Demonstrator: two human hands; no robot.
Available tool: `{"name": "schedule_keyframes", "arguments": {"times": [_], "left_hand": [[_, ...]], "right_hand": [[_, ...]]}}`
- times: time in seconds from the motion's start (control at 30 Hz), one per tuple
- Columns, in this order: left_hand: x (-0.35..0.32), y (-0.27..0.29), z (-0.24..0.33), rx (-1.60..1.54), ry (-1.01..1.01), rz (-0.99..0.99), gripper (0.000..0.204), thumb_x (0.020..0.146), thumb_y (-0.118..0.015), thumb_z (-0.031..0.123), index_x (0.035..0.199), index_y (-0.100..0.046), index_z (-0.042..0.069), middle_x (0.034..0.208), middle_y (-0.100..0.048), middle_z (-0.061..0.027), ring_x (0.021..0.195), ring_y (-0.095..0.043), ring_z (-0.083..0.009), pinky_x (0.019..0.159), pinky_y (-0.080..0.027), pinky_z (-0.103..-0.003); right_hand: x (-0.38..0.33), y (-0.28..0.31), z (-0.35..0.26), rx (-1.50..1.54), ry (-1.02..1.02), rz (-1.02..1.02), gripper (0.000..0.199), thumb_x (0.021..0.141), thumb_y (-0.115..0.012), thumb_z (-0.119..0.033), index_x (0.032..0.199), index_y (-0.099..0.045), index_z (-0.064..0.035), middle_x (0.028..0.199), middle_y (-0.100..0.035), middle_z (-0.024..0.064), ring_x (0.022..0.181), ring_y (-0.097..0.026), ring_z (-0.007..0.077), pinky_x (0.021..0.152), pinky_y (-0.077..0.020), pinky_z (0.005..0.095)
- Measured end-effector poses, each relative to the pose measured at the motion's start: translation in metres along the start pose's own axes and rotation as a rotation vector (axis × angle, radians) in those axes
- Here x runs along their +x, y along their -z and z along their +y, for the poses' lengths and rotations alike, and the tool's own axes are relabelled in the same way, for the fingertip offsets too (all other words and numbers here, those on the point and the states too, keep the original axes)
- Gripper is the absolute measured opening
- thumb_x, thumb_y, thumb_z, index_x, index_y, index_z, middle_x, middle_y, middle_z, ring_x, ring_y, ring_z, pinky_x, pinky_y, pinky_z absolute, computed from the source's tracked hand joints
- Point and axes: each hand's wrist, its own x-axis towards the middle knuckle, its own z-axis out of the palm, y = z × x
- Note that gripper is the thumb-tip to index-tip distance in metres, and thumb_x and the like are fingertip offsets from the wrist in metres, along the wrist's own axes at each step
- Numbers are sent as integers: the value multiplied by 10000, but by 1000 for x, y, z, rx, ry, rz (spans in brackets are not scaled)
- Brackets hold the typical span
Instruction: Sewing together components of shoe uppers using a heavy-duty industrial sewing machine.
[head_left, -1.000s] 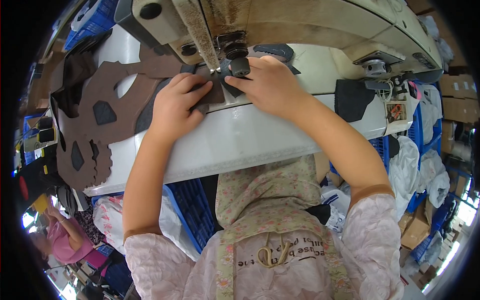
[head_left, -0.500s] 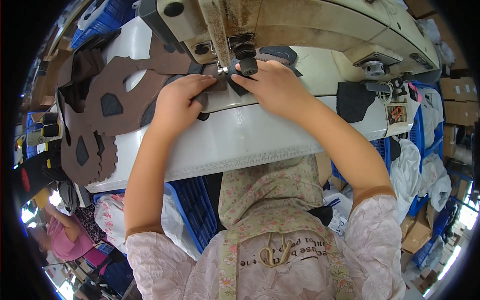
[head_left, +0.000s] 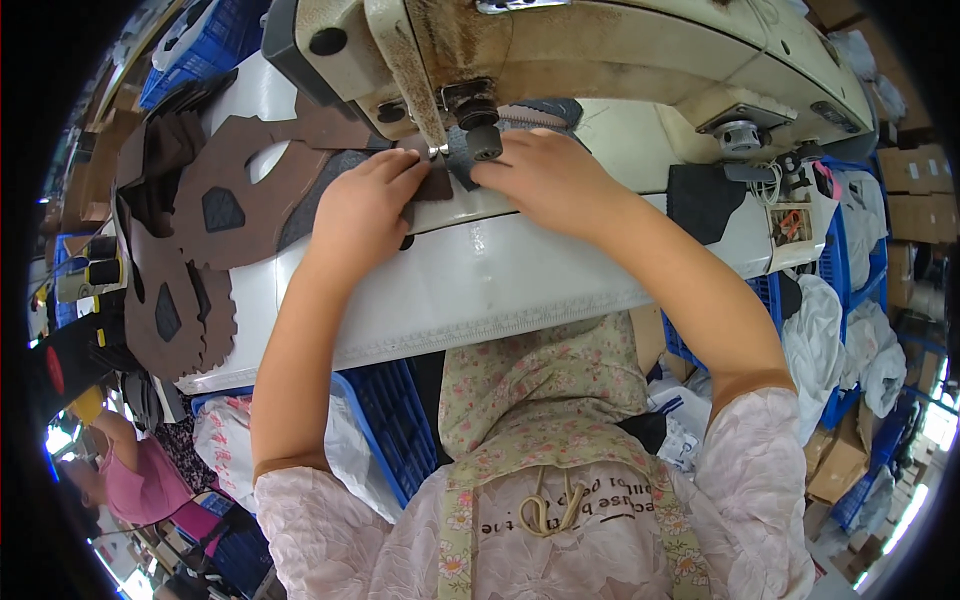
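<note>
My left hand [head_left: 362, 208] lies flat on a brown cut-out piece [head_left: 432, 186], fingertips pressing it down beside the needle of a cream sewing machine [head_left: 600, 50]. My right hand [head_left: 545, 180] rests on the same work from the right, fingers close to the dark presser wheel [head_left: 482, 138]. Both hands hold the piece against the white table [head_left: 470, 290]. The part of the piece under the machine head is hidden.
A pile of brown and grey cut-out pieces [head_left: 215, 215] covers the table's left side. A dark grey piece [head_left: 700, 200] lies at the right. Blue crates [head_left: 385, 420] and white bags [head_left: 850, 330] stand below the table. Another person in pink [head_left: 150, 475] sits at lower left.
Both hands have slid with the piece toward the needle, and the view has shifted so the machine head looms closer. The left fingers now reach right up to the presser.
</note>
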Motion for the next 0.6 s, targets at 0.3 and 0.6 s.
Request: {"name": "schedule_keyframes", "arguments": {"times": [0.3,0.6], "left_hand": [[4,2,-13,-560,183,60,535,617,-455,-110,1054,-736,16,1164,-694,-148,1147,-635,-266,1012,-459,-314],[20,9,-18,-639,326,-21,428,679,-536,-56,1045,-744,24,994,-739,-131,915,-696,-225,872,-521,-306]], "right_hand": [[-13,-7,5,74,78,60,177,796,-639,-106,957,-711,-87,1002,-691,46,978,-642,227,829,-525,378],[-11,-16,4,48,99,133,106,828,-664,-124,918,-696,-77,896,-658,45,874,-628,222,731,-532,355]]}}
